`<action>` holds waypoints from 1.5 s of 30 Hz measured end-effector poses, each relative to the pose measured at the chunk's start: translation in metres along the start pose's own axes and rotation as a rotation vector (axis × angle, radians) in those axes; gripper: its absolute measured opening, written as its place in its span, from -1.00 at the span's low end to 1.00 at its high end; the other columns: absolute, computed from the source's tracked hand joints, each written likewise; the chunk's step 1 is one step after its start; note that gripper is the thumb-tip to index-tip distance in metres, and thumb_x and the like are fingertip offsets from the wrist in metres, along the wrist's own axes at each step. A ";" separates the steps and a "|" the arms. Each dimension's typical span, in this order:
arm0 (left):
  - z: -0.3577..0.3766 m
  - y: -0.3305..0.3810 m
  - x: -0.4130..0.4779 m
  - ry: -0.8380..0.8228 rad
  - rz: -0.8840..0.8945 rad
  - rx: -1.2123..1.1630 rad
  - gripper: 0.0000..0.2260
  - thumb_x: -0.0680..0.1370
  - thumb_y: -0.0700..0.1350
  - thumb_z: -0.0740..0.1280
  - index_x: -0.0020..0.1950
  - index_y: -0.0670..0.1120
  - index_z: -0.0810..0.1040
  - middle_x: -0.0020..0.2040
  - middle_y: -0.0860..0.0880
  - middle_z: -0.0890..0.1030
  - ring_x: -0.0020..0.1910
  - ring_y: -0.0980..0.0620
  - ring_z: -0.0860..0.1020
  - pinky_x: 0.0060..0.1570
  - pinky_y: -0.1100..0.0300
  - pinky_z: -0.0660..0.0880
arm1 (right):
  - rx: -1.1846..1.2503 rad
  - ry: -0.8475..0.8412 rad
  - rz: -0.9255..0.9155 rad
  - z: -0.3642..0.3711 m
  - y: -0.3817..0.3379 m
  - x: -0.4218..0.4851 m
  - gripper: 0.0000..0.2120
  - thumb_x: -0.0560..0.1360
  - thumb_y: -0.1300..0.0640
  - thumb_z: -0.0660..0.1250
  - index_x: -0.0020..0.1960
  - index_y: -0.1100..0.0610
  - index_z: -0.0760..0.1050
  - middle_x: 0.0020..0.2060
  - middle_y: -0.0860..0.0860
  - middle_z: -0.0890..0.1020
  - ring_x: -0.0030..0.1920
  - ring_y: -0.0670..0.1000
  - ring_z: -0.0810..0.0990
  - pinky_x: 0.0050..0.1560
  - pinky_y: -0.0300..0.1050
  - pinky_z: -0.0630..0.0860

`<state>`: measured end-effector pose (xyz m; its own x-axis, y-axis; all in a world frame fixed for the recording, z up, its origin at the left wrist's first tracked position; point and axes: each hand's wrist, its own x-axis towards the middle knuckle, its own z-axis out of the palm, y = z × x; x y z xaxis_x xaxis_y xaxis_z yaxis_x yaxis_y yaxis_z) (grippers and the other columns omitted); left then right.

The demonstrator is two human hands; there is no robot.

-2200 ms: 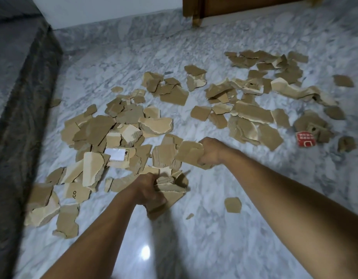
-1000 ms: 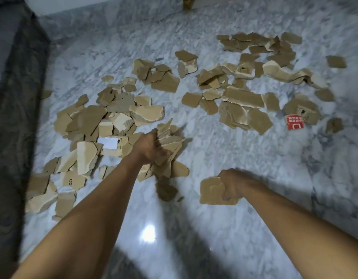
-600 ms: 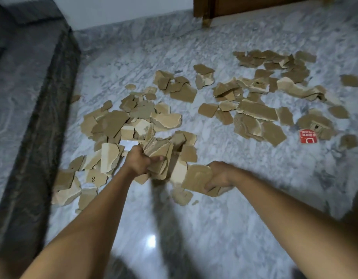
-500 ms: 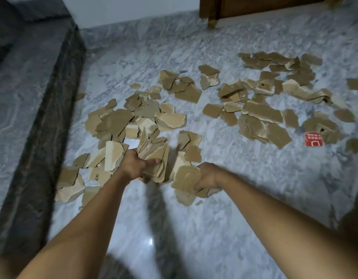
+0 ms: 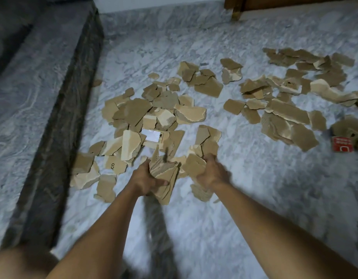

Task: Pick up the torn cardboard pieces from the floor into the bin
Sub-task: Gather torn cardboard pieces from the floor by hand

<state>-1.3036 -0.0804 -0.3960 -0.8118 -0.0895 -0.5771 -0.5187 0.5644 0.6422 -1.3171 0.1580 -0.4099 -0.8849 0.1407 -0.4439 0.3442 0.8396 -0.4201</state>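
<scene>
Your left hand (image 5: 146,181) is clenched round a thick, fanned wad of torn brown cardboard pieces (image 5: 164,178) at the centre of the frame. Your right hand (image 5: 211,174) grips a flat brown cardboard scrap (image 5: 194,167) just beside it. The wad looks loosely stacked, so outer sheets may slide out if you lift it or add more. Many loose brown scraps (image 5: 134,111) cover the white marble floor (image 5: 274,168) above and to the right. No bin is in view, so a long carry risks spills.
</scene>
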 end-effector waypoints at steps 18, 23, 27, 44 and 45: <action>0.036 0.071 0.030 -0.300 0.164 0.361 -0.45 0.25 -0.10 0.65 0.17 -0.12 0.56 0.18 -0.15 0.58 0.11 -0.10 0.60 0.08 0.01 0.59 | -0.069 -0.137 0.022 -0.128 0.064 0.045 -0.50 0.24 -0.08 0.59 0.14 -0.05 0.58 -0.01 -0.03 0.66 -0.01 0.04 0.59 -0.06 -0.11 0.49; 0.076 0.089 0.045 -0.279 0.312 0.712 -0.13 0.17 0.17 0.56 0.42 -0.05 0.41 0.46 -0.07 0.26 0.46 -0.14 0.23 0.40 0.03 0.32 | -0.272 -0.110 0.148 -0.128 0.082 0.037 -0.41 0.24 -0.17 0.48 0.21 -0.06 0.45 0.12 0.02 0.59 0.21 0.15 0.56 0.21 0.07 0.39; 0.081 0.093 0.048 -0.281 0.279 0.713 -0.25 0.17 0.19 0.52 0.31 -0.02 0.49 0.37 -0.03 0.39 0.34 -0.12 0.40 0.32 0.04 0.43 | -0.346 0.012 0.172 -0.095 0.098 0.017 -0.56 0.41 -0.09 0.37 0.27 -0.09 0.46 0.14 0.02 0.62 0.25 0.15 0.54 0.31 0.18 0.28; 0.046 0.079 0.038 -0.054 0.175 0.099 -0.46 0.22 0.07 0.63 0.13 -0.03 0.58 -0.01 -0.02 0.69 0.00 -0.07 0.65 0.03 0.00 0.62 | 0.038 -0.397 -0.023 -0.096 0.094 0.013 -0.37 0.27 -0.05 0.57 0.30 0.01 0.52 0.10 -0.01 0.66 0.06 0.01 0.63 -0.04 -0.18 0.54; 0.044 0.078 0.037 -0.039 0.167 0.068 -0.48 0.26 0.01 0.64 0.16 -0.04 0.57 0.00 -0.03 0.69 0.00 -0.08 0.65 0.00 0.03 0.62 | -0.017 -0.428 -0.054 -0.087 0.086 0.010 -0.33 0.26 -0.06 0.58 0.33 0.02 0.50 0.14 0.00 0.63 0.10 0.03 0.62 0.01 -0.15 0.56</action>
<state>-1.3622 -0.0036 -0.3890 -0.8734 0.0418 -0.4853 -0.3570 0.6228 0.6962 -1.3237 0.2778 -0.3815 -0.6905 -0.1308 -0.7114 0.2924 0.8490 -0.4400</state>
